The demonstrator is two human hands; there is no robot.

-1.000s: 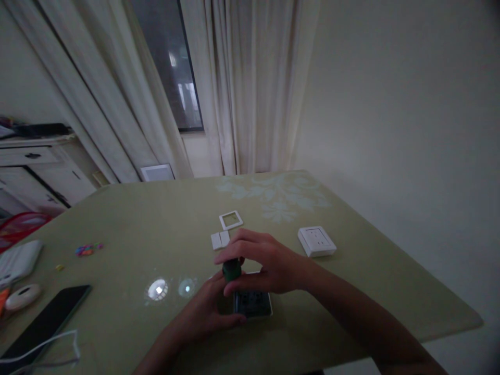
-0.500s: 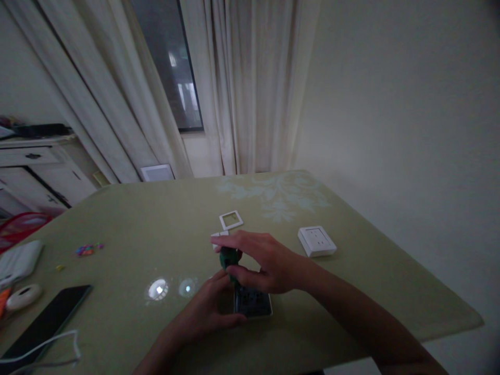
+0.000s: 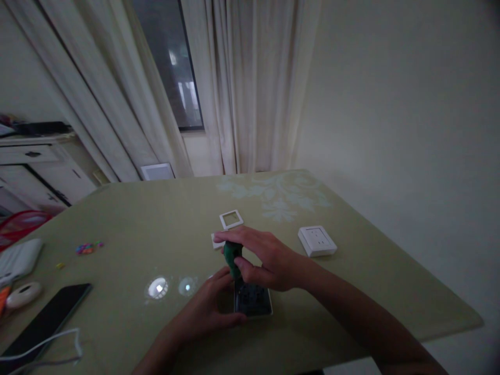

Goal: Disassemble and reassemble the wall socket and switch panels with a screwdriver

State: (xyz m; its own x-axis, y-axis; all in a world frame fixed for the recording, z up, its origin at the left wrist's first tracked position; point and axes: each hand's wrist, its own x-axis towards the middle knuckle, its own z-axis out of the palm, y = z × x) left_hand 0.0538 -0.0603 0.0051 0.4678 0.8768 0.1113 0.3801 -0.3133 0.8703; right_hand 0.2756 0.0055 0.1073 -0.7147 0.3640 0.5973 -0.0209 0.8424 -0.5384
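My right hand (image 3: 269, 263) is closed round a green-handled tool (image 3: 233, 256) that stands upright over a dark square switch module (image 3: 253, 302) lying on the green table (image 3: 156, 234). My left hand (image 3: 207, 310) rests on the table at the module's left edge, fingers curled against it and holding it in place. Just beyond my hands lie small white switch pieces (image 3: 217, 240) and a white square frame (image 3: 230, 219).
A white wall socket plate (image 3: 316, 240) lies to the right. At the left edge are a black phone (image 3: 47, 317), a white cable (image 3: 42, 351), a white mouse (image 3: 21, 294), a white device (image 3: 17, 259) and small coloured bits (image 3: 86, 248). Curtains and a window stand behind the table.
My right hand has shifted on the green tool: the handle has risen and tilted more upright over the module. My left hand has stayed in place.
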